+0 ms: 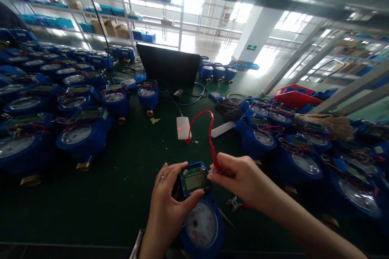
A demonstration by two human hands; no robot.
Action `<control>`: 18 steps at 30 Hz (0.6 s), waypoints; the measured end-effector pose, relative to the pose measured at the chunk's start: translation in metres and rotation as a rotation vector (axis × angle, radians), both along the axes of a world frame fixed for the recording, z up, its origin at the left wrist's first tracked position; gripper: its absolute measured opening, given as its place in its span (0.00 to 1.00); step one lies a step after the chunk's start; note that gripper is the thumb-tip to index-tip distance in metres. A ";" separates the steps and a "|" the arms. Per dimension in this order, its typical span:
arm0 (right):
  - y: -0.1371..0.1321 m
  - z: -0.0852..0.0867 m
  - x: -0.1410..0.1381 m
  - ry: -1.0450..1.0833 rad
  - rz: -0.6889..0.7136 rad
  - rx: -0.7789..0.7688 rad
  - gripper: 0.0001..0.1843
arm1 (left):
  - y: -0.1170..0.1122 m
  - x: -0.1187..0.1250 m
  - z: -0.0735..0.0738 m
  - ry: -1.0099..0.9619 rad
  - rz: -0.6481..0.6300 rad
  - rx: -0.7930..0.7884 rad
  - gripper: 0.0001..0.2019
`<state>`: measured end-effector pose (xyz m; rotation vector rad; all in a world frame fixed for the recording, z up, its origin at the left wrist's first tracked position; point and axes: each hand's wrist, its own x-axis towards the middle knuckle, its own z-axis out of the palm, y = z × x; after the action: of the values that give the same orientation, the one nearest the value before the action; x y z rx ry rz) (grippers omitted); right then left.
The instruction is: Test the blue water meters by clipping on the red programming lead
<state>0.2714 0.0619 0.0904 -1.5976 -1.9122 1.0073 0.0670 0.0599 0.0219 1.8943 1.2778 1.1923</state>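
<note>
A blue water meter (201,226) lies at the front of the table, its round dial towards me and its display (195,181) on an exposed green circuit board. My left hand (170,194), with a ring on one finger, grips the display housing between thumb and fingers. My right hand (232,172) pinches the end of a red cable (212,129) at the housing's upper right corner; the fingers hide its tip. That cable loops back to a small white box (182,128) with a red light lit.
Rows of blue water meters stand at left (79,129) and right (299,162). Pliers (235,203) lie right of the held meter. Behind the white box are a black screen (170,64), a blue cable (197,99) and dark gloves (227,109). A red bin (293,96) stands back right.
</note>
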 end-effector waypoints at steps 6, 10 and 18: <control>0.001 -0.002 -0.001 0.005 -0.011 -0.020 0.09 | 0.000 0.000 0.003 0.006 0.011 -0.033 0.21; 0.002 -0.001 -0.002 0.001 -0.015 -0.015 0.09 | 0.001 0.000 0.003 0.009 0.020 -0.053 0.22; 0.003 -0.001 -0.002 0.020 -0.007 -0.020 0.09 | 0.000 0.000 0.005 0.001 0.038 -0.048 0.23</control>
<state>0.2689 0.0651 0.0893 -1.5977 -1.8879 1.0396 0.0670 0.0603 0.0264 1.8448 1.3364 1.1689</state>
